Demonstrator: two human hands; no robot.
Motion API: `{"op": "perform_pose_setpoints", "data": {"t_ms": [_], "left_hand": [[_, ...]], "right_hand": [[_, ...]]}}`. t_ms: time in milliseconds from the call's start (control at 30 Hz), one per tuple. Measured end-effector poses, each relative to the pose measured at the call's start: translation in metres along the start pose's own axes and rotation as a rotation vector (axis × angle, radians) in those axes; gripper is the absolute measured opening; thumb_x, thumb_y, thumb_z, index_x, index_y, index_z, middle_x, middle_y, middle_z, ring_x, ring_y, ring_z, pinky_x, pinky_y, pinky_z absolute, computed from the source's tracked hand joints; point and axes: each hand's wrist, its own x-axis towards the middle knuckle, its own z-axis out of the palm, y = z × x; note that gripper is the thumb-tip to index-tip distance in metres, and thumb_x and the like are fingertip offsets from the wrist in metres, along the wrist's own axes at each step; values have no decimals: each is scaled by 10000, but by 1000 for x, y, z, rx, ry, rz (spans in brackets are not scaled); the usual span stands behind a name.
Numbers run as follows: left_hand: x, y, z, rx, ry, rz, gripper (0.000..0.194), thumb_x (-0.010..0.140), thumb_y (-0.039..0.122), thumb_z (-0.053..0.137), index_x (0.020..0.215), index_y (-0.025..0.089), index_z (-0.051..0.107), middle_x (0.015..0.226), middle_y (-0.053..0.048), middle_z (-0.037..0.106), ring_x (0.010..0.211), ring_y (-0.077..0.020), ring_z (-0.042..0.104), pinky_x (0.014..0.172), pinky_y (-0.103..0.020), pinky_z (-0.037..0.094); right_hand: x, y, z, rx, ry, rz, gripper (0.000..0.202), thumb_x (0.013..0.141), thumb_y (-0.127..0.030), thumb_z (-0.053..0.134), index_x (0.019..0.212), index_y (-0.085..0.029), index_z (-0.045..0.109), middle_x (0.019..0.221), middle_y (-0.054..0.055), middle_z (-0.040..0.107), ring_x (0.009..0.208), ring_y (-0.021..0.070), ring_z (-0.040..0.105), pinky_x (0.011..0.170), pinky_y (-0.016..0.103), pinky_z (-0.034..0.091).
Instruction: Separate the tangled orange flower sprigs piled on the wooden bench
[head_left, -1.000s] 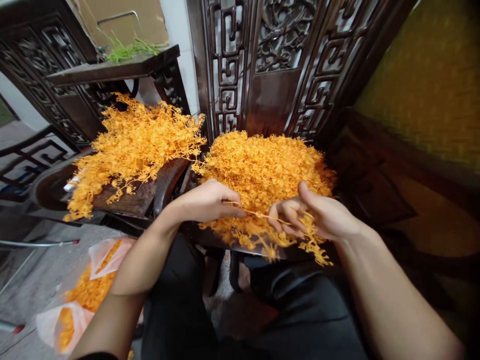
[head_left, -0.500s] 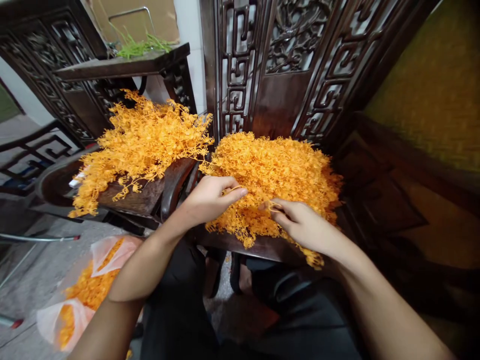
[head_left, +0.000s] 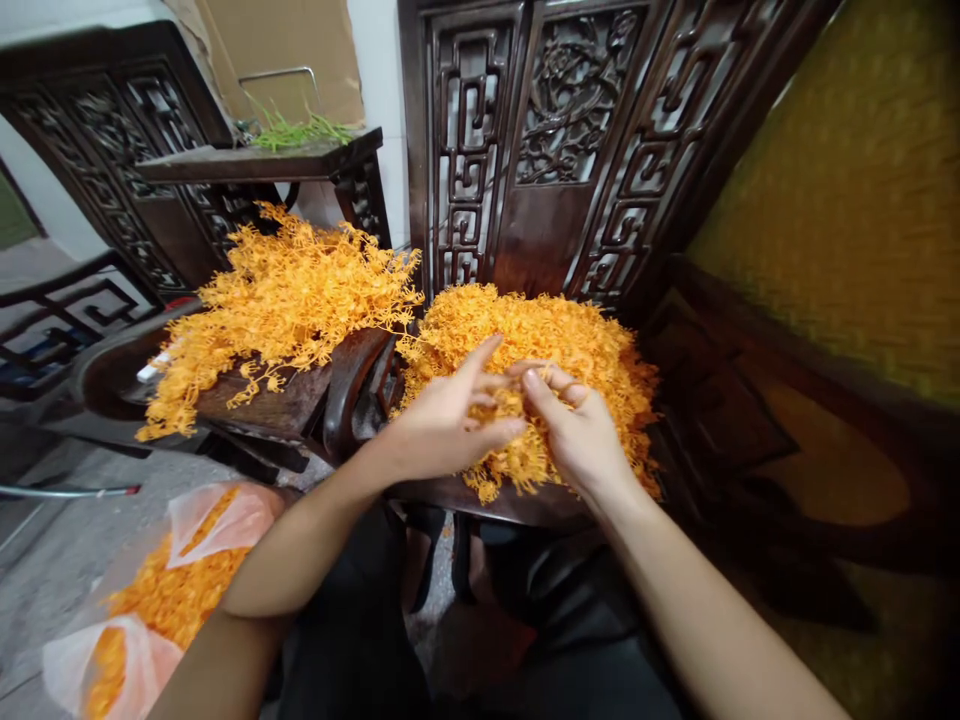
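Observation:
A dense heap of orange plastic flower sprigs (head_left: 525, 320) covers the seat of a dark carved wooden chair in front of me. Over its front part, my left hand (head_left: 457, 410) is open, its index finger stretched upward and its thumb held apart. Close beside it on the right, my right hand (head_left: 574, 415) is closed, thumb pressed to the fingers on a thin orange sprig strand. Most of that strand is hidden by the fingers or blends into the heap behind. Whether the left fingertips touch it, I cannot tell.
To the left, a second pile of orange sprigs (head_left: 285, 300) lies on another wooden seat beyond the armrest (head_left: 352, 380). A plastic bag (head_left: 142, 650) with orange pieces sits on the floor. Green stems (head_left: 300, 132) lie on the small table (head_left: 240, 168) behind.
My left hand has gone from a pinch to spread fingers. My right hand has moved left and up, close to the left one. The camera view has shifted slightly.

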Motion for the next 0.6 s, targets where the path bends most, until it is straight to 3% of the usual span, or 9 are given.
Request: {"op": "perform_pose_setpoints", "data": {"t_ms": [100, 133, 233, 300, 433, 600], "left_hand": [[7, -1, -18, 43, 214, -53, 519, 935, 443, 612, 1363, 150, 602, 1136, -130, 745, 955, -187, 707, 755, -273, 558], [10, -2, -20, 56, 209, -37, 454, 931, 442, 623, 1281, 155, 662, 1129, -118, 750, 969, -187, 704, 793, -284, 557], [18, -4, -15, -31, 18, 58, 296, 916, 371, 658, 1118, 172, 742, 1111, -90, 759, 1001, -183, 695, 900, -311, 535], [22, -8, -7, -130, 19, 72, 192, 908, 310, 655, 965, 155, 753, 1026, -79, 760, 945, -168, 686, 883, -304, 520], [25, -17, 9, -295, 261, -31, 207, 927, 294, 603, 790, 145, 646, 754, -8, 636, 689, -103, 547, 685, -253, 436], [33, -19, 19, -700, 449, -189, 170, 925, 239, 578, 783, 148, 592, 678, 27, 490, 608, -78, 407, 598, -234, 335]], "right_hand": [[-1, -7, -6, -10, -186, 51, 315, 964, -505, 609, 841, -218, 655, 785, 11, 685, 728, 153, 627, 756, 300, 502], [-3, -9, -5, -16, -272, 76, 321, 964, -508, 606, 836, -215, 636, 723, 1, 669, 659, 146, 610, 694, 291, 492], [-9, -9, 0, -43, -517, 142, 325, 956, -508, 620, 838, -205, 621, 618, -23, 625, 570, 132, 567, 606, 272, 454], [-12, -6, 4, -56, -574, 178, 300, 936, -485, 660, 860, -196, 644, 679, -15, 655, 630, 131, 593, 642, 265, 467], [-15, 0, 8, 32, -581, 318, 262, 846, -403, 779, 971, -192, 686, 851, 9, 725, 753, 149, 663, 758, 287, 516], [-14, -3, 16, 135, -639, 489, 246, 818, -390, 773, 915, -188, 671, 681, 7, 704, 647, 174, 678, 690, 319, 545]]}}
